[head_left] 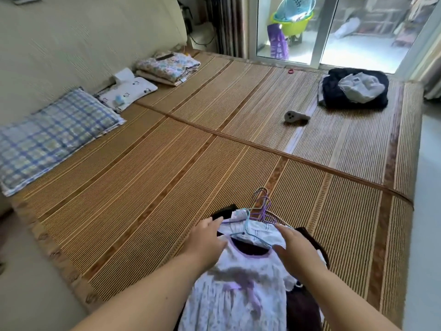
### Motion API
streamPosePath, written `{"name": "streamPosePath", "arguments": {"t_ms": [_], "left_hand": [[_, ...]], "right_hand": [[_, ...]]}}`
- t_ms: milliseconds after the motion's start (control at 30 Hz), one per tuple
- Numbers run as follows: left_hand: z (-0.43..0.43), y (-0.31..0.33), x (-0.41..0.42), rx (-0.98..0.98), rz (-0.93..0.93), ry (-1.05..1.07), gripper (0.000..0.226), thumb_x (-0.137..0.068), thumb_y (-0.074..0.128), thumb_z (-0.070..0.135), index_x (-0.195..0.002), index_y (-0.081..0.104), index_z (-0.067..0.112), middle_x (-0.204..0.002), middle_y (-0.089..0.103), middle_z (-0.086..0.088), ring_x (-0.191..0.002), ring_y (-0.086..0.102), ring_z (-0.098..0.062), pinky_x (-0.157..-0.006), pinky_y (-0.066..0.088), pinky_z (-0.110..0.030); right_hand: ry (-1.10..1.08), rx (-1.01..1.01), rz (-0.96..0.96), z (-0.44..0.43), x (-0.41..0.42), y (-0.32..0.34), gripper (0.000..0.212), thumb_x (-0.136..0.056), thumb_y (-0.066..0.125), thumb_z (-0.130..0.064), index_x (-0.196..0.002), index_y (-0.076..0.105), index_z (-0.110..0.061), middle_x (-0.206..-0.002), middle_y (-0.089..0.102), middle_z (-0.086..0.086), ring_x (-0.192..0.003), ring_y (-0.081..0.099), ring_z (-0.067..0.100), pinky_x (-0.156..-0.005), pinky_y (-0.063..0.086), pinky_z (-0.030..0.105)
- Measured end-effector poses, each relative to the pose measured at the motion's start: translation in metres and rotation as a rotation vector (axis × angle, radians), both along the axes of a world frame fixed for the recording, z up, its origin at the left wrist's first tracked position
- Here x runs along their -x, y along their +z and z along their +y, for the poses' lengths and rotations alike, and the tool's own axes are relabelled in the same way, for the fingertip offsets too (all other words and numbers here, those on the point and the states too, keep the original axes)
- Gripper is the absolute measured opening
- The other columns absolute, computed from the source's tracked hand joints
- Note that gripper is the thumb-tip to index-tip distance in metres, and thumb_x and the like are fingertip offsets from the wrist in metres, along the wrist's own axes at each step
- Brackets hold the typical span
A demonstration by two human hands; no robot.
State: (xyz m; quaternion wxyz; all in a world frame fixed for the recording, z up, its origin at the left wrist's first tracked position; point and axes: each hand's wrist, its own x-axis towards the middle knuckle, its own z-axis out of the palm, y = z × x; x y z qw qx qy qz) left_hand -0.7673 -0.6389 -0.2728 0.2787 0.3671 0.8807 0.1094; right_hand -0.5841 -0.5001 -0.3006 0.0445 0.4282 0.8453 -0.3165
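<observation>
A white child's dress (238, 290) with purple trim and a purple bow lies on top of a pile of hangered clothes at the near edge of the bamboo mat (167, 168). A light blue hanger (248, 231) sits in its neckline, and purple and grey hanger hooks (262, 204) stick out beyond it. Dark garments (303, 306) lie underneath. My left hand (207, 237) rests on the dress's left shoulder with fingers extended. My right hand (292, 247) lies on its right shoulder; its fingertips curve over the fabric edge, and whether they pinch it is unclear.
A plaid pillow (52, 134), a small printed pillow (128, 91) and folded floral bedding (167, 68) line the left wall. A grey handheld object (296, 117) and a dark bundle of clothes (353, 90) lie far right. Glass doors (334, 29) stand behind.
</observation>
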Motion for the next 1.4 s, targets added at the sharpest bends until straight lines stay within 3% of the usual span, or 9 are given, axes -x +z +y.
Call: {"name": "streamPosePath", "arguments": {"t_ms": [100,267,533,733,1067,1267,1400], "left_hand": [[-0.039,0.030,-0.017,-0.034,0.027,-0.018,0.066,-0.089,0.054,0.038,-0.147,0.024,0.031,-0.155,0.022,0.002,-0.142,0.020,-0.016,-0.114,0.020,-0.034],[-0.129,0.106,-0.020,-0.026,0.169,0.064,0.069,-0.088,0.051,0.044,-0.148,0.017,0.037,-0.157,0.014,0.008,-0.144,0.011,-0.012,-0.116,0.015,-0.041],[-0.314,0.260,-0.001,-0.104,0.495,0.332,0.068,-0.086,0.054,0.048,-0.146,0.024,0.038,-0.156,0.022,0.005,-0.140,0.025,-0.019,-0.112,0.027,-0.040],[-0.460,0.341,-0.014,-0.139,0.742,0.566,0.068,-0.084,0.056,0.048,-0.145,0.029,0.036,-0.154,0.025,0.006,-0.139,0.026,-0.015,-0.111,0.023,-0.030],[-0.659,0.438,-0.069,-0.075,1.009,0.836,0.061,-0.082,0.055,0.047,-0.140,0.038,0.035,-0.147,0.034,0.010,-0.134,0.032,-0.011,-0.111,0.028,-0.029],[-0.726,0.501,-0.091,-0.112,1.191,1.000,0.058,-0.080,0.056,0.047,-0.136,0.044,0.035,-0.140,0.039,0.013,-0.130,0.036,-0.008,-0.109,0.032,-0.034],[-0.756,0.541,-0.097,-0.027,1.352,1.085,0.057,-0.079,0.058,0.047,-0.134,0.046,0.037,-0.138,0.042,0.013,-0.127,0.038,-0.009,-0.108,0.032,-0.029]], "right_hand": [[0.159,-0.074,0.041,-0.025,0.019,0.035,0.060,-0.089,0.054,-0.034,-0.145,0.031,-0.031,-0.147,0.037,-0.008,-0.132,0.037,0.016,-0.104,0.035,0.030],[0.481,-0.176,0.172,-0.096,0.065,0.123,0.060,-0.089,0.054,-0.040,-0.144,0.030,-0.038,-0.151,0.031,-0.007,-0.136,0.033,0.015,-0.107,0.032,0.031],[0.882,-0.282,0.439,-0.265,0.141,0.264,0.060,-0.088,0.056,-0.040,-0.141,0.028,-0.044,-0.149,0.032,-0.009,-0.136,0.033,0.018,-0.111,0.030,0.041],[1.144,-0.335,0.620,-0.414,0.187,0.349,0.058,-0.088,0.053,-0.045,-0.140,0.026,-0.046,-0.150,0.030,-0.010,-0.135,0.033,0.018,-0.109,0.026,0.037],[1.433,-0.285,0.885,-0.636,0.203,0.448,0.058,-0.090,0.049,-0.047,-0.142,0.022,-0.046,-0.152,0.025,-0.014,-0.136,0.031,0.016,-0.111,0.026,0.039],[1.604,-0.237,1.120,-0.741,0.211,0.516,0.059,-0.088,0.052,-0.045,-0.141,0.028,-0.045,-0.148,0.031,-0.013,-0.134,0.034,0.014,-0.110,0.027,0.038],[1.707,-0.163,1.281,-0.802,0.225,0.556,0.055,-0.087,0.055,-0.041,-0.139,0.036,-0.040,-0.144,0.036,-0.012,-0.131,0.037,0.014,-0.107,0.031,0.041]]}}
